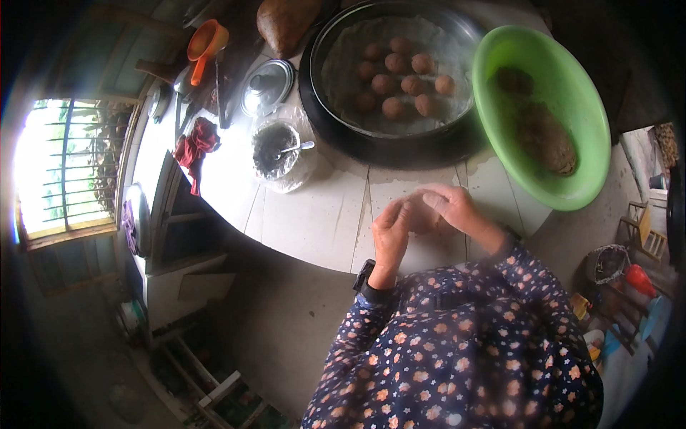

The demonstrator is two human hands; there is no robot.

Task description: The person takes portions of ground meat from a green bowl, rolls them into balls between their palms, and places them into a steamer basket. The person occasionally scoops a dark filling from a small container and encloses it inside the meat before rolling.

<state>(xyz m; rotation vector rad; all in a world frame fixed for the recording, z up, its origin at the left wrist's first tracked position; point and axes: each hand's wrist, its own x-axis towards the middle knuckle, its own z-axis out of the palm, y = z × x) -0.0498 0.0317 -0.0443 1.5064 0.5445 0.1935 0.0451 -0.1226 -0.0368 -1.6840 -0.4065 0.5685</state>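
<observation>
Over the front of the white tiled counter [316, 225], my left hand [390, 230] and my right hand [453, 209] curve together around a piece of reddish-brown dough [423, 214]. Haze blurs the dough's outline. Beyond them, several round dough balls [394, 108] rest on a pale cloth-like liner [343, 80] inside a wide metal pan [394, 134]. To the right, a green plastic basin [595, 118] holds a larger lump of brown dough [546, 139] and a smaller one. Left of the pan, a plastic-lined bowl of dark filling-like material [273, 145] has a metal spoon [300, 147] in it.
A metal lid [266, 88] lies behind the lined bowl. Red cloth [198, 147] hangs at the counter's left edge, below an orange plastic ladle [206, 45]. A brown gourd-like object [284, 24] sits at the back. Several household items, including a wooden chair [643, 230], stand at right.
</observation>
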